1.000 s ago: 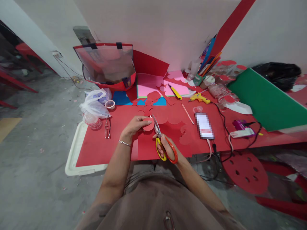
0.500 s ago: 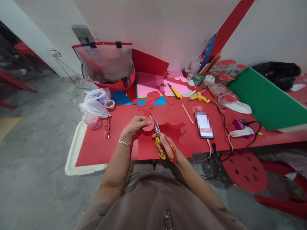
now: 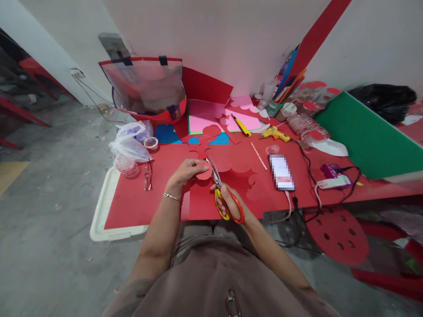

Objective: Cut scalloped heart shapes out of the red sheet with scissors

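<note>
Eyeglasses (image 3: 151, 176) left of paper disc (image 3: 204, 173), scissors (image 3: 217, 182) right of it, phone (image 3: 282, 172) farther right

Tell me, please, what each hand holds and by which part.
Left hand: a red paper disc, by its left side. Right hand: scissors, by the handles.

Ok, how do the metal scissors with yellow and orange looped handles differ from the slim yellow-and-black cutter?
The metal scissors with yellow and orange looped handles are gripped in the bare right hand; the slim yellow-and-black cutter lies unheld across flat pink paper. The scissors have two parted blades and looped handles; the cutter is one straight bar. Both show yellow.
</note>
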Tool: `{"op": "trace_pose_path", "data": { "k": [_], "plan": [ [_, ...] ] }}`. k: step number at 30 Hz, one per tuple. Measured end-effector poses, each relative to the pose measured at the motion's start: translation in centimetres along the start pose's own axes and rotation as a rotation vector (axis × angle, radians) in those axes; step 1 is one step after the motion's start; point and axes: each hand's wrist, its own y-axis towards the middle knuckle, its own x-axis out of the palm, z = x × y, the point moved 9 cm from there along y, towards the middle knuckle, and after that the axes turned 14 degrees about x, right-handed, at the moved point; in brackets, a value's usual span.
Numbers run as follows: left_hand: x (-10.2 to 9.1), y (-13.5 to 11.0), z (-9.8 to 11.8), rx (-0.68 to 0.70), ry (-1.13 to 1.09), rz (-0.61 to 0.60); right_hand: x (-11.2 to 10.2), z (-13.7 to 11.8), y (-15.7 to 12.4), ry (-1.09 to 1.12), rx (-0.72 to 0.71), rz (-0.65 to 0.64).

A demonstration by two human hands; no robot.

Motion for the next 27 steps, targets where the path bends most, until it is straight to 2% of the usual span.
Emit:
{"op": "trace_pose_path", "data": {
  "k": [11, 27],
  "plan": [
    [0.27, 0.08, 0.15, 0.014, 0.029, -0.059, 0.13, -0.27, 0.09, -0.061, -0.051, -0.03],
    [0.13, 0.0, 0.4, 0.026, 0.015, -0.028, 0.03, 0.02, 0.1, -0.029, -0.003, -0.014]
  ]
}}
